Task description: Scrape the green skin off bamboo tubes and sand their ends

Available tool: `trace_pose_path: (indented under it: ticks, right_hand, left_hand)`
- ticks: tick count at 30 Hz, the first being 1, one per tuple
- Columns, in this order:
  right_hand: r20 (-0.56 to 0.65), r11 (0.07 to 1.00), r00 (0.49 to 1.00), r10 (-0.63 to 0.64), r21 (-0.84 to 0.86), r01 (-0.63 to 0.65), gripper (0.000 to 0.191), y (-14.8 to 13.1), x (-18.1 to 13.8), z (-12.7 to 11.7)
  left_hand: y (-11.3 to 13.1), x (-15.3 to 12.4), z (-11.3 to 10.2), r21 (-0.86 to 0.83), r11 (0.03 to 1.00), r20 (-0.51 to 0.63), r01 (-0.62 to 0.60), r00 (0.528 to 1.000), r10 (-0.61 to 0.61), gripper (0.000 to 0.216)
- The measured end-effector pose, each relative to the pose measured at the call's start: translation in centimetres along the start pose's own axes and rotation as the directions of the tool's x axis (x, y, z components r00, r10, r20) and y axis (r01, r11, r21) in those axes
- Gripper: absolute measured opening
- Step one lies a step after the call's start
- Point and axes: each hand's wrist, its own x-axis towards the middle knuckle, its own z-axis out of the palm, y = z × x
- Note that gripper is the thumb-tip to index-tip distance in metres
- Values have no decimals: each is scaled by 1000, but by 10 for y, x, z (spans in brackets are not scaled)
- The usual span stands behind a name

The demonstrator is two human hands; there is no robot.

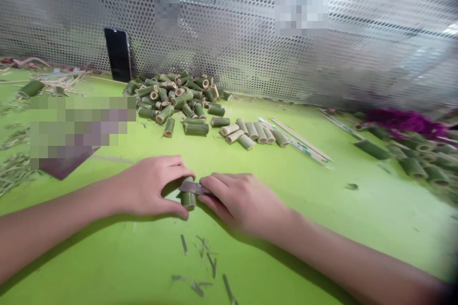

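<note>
A short green bamboo piece (188,199) is gripped at its two ends between the thumb and fingers of my left hand (150,188), close above the green table. My right hand (243,200) is closed around a small knife (193,188), whose handle is mostly hidden in the fingers. The grey blade lies across the bamboo's green skin. Thin green shavings (212,264) are scattered on the table in front of both hands.
A heap of green bamboo pieces (182,97) lies beyond my hands, with several paler pieces (251,130) and thin strips (300,140) to its right. A phone (118,55) leans on the perforated metal wall (232,47). More bamboo (413,167) and purple fibre (404,123) lie right.
</note>
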Motion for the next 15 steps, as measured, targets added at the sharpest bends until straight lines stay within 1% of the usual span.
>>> trace_pose_path:
  ticks: [4, 9, 15]
  right_hand:
    - [-12, 999, 1000, 19, -25, -19, 26, -1, 0, 2]
    - [27, 997, 998, 51, -50, -50, 24, 0, 1, 0]
    - [66, 991, 992, 106, -88, -100, 23, 0, 2, -4]
  left_hand:
    - [-1, 2, 2, 21, 1000, -27, -23, 999, 23, 53]
    - [-1, 4, 6, 60, 996, -67, -60, 996, 64, 51]
    - [3, 13, 3, 93, 990, -54, -105, 992, 110, 50]
